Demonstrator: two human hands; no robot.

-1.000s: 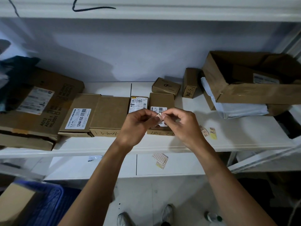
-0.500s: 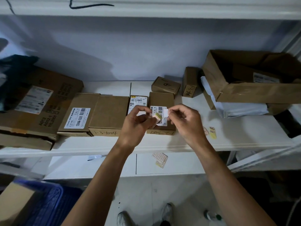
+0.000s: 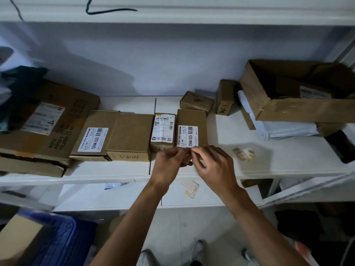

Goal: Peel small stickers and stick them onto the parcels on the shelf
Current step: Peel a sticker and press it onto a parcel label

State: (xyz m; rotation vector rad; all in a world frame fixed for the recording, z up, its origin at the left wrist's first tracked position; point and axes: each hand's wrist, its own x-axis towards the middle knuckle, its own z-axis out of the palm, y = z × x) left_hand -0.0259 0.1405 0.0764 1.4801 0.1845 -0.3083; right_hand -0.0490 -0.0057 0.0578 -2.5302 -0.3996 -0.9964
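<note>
My left hand [image 3: 170, 160] and my right hand [image 3: 213, 166] meet fingertip to fingertip at the near end of a small brown parcel [image 3: 192, 120] with a white barcode label. Between the fingertips both hands pinch a small sticker piece [image 3: 189, 153], mostly hidden by the fingers. Left of that parcel stands a narrow labelled parcel [image 3: 163, 129], then two flat brown parcels [image 3: 113, 135]. A few loose small stickers [image 3: 244, 154] lie on the white shelf [image 3: 278, 156] to the right of my right hand. A sticker sheet [image 3: 190, 188] lies on the lower shelf.
A large cardboard box [image 3: 44, 127] sits at the left, an open cardboard box [image 3: 299, 93] over white bags at the right. Two small boxes [image 3: 196, 102] stand at the back. A blue crate [image 3: 57, 240] is at the lower left, shoes on the floor below.
Both hands have come down toward the shelf's front edge and closed together again at the near end of the labelled parcel; half a second ago they were slightly apart above its label.
</note>
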